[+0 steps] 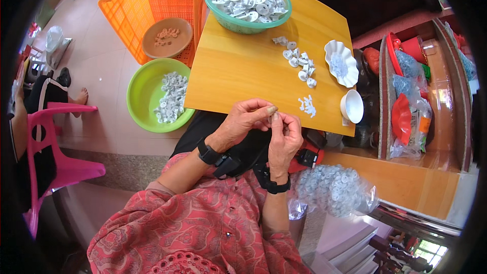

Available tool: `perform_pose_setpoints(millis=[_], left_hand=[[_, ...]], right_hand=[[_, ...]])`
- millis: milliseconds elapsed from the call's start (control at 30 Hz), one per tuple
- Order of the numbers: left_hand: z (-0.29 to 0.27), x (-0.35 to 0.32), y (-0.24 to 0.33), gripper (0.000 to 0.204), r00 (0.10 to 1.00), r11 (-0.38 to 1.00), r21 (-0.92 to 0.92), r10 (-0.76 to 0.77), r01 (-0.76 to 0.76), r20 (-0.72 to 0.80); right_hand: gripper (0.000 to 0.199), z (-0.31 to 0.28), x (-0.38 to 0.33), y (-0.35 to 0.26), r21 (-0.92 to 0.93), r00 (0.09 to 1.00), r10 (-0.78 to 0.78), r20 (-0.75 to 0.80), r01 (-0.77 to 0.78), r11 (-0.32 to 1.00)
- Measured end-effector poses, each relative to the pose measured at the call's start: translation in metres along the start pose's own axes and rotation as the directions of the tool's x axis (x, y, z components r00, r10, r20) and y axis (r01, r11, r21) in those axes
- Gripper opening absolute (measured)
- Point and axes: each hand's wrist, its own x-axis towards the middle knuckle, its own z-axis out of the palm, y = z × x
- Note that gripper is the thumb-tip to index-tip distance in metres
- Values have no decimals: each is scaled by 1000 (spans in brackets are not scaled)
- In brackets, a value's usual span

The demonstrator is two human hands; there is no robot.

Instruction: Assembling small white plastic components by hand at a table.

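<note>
- Red patterned sleeves (203, 223) fill the lower edge, nearest my view, with a black wristband on each forearm.
- Just above them I see both hands meet over the near edge of the bench (238, 66).
- My left hand (243, 122) is curled narrow, thumb and forefinger pinched on a small white part (273, 116) held at the fingertips.
- My right hand (285, 139) is pinched on the same part from below, fingers close together; the part is too small for me to tell its shape.
- A few loose white bits (307, 105) lie on the bench just beyond the hands, and a row of white caps (299, 61) runs further up.
- At the right edge sit a scalloped white dish (341, 62) and a small white bowl (351, 106); the bowl overhangs near the edge.
- A teal basket (247, 0) of caps stands at the far end, a green basin (152, 91) with more is on the floor to the left, and a clear bag (332, 190) of parts lies by my right forearm.
- Risk, as I judge it: the part is held over the lap, not the bench, so a slip of the fingertips would drop it into the dark cloth or onto the floor.
- A stray elbow could also nudge the bowl off the edge or spill the bag.
</note>
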Motion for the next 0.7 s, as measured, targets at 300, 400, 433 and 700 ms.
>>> perform_pose_setpoints(millis=[300, 400, 433, 700], left_hand=[[-9, 0, 3, 36, 974, 932, -355, 7, 77, 228], [-10, 1, 2, 38, 977, 931, -355, -8, 85, 214], [-13, 2, 0, 37, 975, 939, -336, -2, 78, 223], [-13, 3, 0, 38, 975, 938, -335, -15, 90, 220]], right_hand=[[8, -6, -1, -18, -84, 993, -94, -69, 88, 993], [8, -4, 0, -15, -150, 983, -176, -49, 167, 975], [8, -3, 0, -16, -149, 984, -173, -49, 164, 975], [8, -2, 2, -21, -217, 976, -215, -32, 204, 955]])
